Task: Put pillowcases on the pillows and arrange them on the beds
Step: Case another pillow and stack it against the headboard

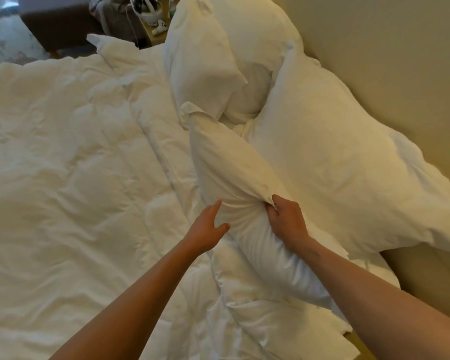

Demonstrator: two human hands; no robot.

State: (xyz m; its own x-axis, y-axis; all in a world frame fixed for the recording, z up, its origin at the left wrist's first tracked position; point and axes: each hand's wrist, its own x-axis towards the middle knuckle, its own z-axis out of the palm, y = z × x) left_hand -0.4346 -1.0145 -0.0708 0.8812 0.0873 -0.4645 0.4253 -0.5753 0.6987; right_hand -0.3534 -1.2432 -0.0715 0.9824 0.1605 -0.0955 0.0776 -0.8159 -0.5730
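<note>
A white pillow in its pillowcase (234, 172) lies slanted on the bed in front of me. My right hand (287, 220) grips a bunched fold of the case on the pillow's right side. My left hand (208, 227) lies against the pillow's left side with fingers straight and the thumb spread. A large cased pillow (348, 165) leans along the headboard to the right. Two more white pillows (203, 63) stand further back near the bed's top corner.
A rumpled white duvet (63, 165) covers the bed to the left. A beige padded headboard (400, 61) runs along the right. Beyond the bed stands a dark piece of furniture (60, 24) and a nightstand (153, 29) with small white objects.
</note>
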